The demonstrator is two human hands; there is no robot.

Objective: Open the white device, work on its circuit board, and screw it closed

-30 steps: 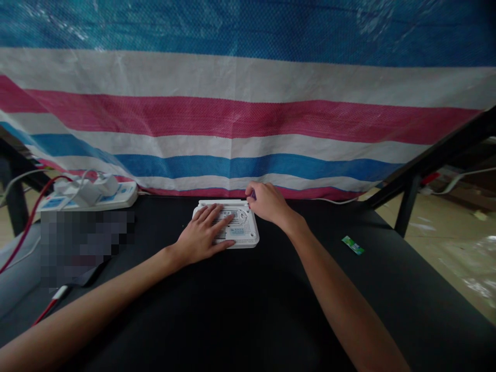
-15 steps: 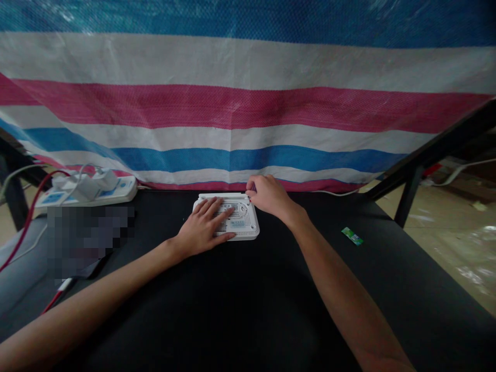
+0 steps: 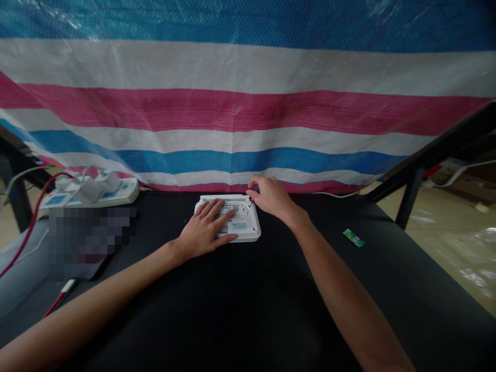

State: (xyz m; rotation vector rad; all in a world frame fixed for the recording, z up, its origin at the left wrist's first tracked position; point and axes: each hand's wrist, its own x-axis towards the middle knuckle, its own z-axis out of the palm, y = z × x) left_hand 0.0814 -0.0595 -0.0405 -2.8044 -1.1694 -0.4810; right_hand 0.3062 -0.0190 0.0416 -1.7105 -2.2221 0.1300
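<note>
A white router (image 3: 248,232) lies underside up on the black table, showing vent holes, a label and a slim white antenna (image 3: 225,197) along its far edge. My left hand (image 3: 205,225) rests flat over its left half with fingers spread. At the far right corner, my right hand (image 3: 271,196) is closed in a pinch around what looks like a small screwdriver (image 3: 252,200). Only a bit of its dark, reddish body shows, pointing down at the corner; my fingers hide the rest.
A white power strip (image 3: 127,192) with plugged-in chargers stands at the back left. In front of it lies a blurred-out dark phone-like device (image 3: 93,248) with a red cable (image 3: 54,305). A small green packet (image 3: 353,237) lies on the right. Striped sheeting (image 3: 232,113) hangs behind the table.
The view has shifted slightly. My left hand stays flat on the router, and my right hand keeps its pinch at the corner, its fingers turned a little.
</note>
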